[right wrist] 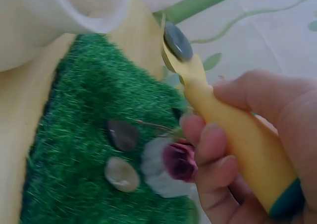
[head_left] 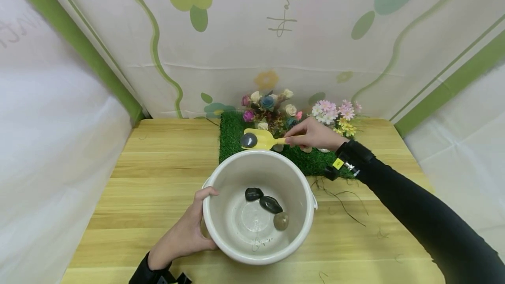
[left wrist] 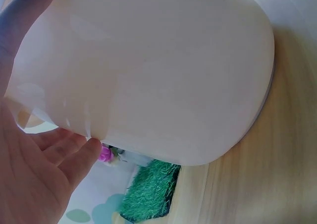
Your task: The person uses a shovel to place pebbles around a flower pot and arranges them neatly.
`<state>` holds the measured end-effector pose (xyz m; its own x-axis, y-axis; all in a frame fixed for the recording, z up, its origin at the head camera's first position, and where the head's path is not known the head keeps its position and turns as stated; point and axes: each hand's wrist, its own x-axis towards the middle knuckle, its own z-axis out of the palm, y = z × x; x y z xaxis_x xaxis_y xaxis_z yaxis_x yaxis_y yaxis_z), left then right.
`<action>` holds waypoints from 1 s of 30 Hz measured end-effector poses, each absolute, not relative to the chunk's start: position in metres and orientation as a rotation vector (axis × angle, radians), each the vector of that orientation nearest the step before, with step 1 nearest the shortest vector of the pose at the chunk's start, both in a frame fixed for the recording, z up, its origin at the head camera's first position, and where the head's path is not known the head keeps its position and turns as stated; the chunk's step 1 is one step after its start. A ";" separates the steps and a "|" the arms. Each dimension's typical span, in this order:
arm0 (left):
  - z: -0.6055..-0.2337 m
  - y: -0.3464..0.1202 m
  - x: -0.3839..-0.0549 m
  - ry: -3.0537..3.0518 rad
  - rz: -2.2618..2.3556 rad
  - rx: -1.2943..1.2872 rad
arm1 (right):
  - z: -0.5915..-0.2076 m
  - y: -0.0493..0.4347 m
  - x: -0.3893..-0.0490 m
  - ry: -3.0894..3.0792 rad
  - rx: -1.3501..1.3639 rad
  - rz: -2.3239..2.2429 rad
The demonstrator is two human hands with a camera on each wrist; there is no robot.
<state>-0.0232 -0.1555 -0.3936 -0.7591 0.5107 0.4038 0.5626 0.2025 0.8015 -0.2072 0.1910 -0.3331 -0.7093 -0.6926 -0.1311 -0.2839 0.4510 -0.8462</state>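
My right hand (head_left: 315, 134) grips the handle of a yellow toy shovel (head_left: 265, 138), fingers curled round it. A smooth dark grey stone (head_left: 249, 140) lies on its blade, just beyond the far rim of a white bucket (head_left: 258, 255). In the right wrist view, the stone (right wrist: 178, 40) rests on the blade above artificial grass. My left hand (head_left: 193, 227) holds the bucket's left side, thumb and fingers spread round the wall. Inside the bucket lie two black stones (head_left: 271, 204) and a brownish one (head_left: 281, 221).
An artificial grass mat (head_left: 230, 143) lies behind the bucket, bearing artificial flowers (head_left: 272, 108) and some stones (right wrist: 122, 174). Loose dark strands (head_left: 343, 200) lie on the wooden table (head_left: 158, 179) at right. Printed white cloth (head_left: 244, 47) hangs behind.
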 end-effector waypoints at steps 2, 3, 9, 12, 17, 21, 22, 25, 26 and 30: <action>-0.394 -0.156 -0.023 -2.398 -1.638 -1.071 | -0.340 0.189 -0.207 2.243 -0.780 -1.198; -0.394 -0.156 -0.023 -2.399 -1.636 -1.072 | -0.343 0.188 -0.206 2.251 -0.767 -1.197; -0.393 -0.156 -0.022 -2.408 -1.641 -1.070 | -0.359 0.183 -0.204 2.267 -0.740 -1.192; -0.394 -0.156 -0.023 -2.396 -1.649 -1.076 | -0.365 0.183 -0.203 2.250 -0.707 -1.206; -0.409 -0.159 -0.026 -2.374 -1.646 -1.081 | -0.378 0.186 -0.206 2.243 -0.645 -1.244; -0.425 -0.163 -0.030 -2.375 -1.636 -1.085 | -0.395 0.190 -0.213 2.277 -0.612 -1.239; -0.428 -0.163 -0.031 -2.376 -1.638 -1.085 | -0.399 0.191 -0.214 2.295 -0.607 -1.230; -0.431 -0.165 -0.031 -2.384 -1.635 -1.076 | -0.405 0.192 -0.217 2.348 -0.604 -1.201; -0.431 -0.165 -0.031 -2.390 -1.635 -1.071 | -0.406 0.191 -0.218 2.366 -0.606 -1.191; -0.431 -0.165 -0.030 -2.401 -1.631 -1.059 | -0.404 0.186 -0.218 2.412 -0.592 -1.155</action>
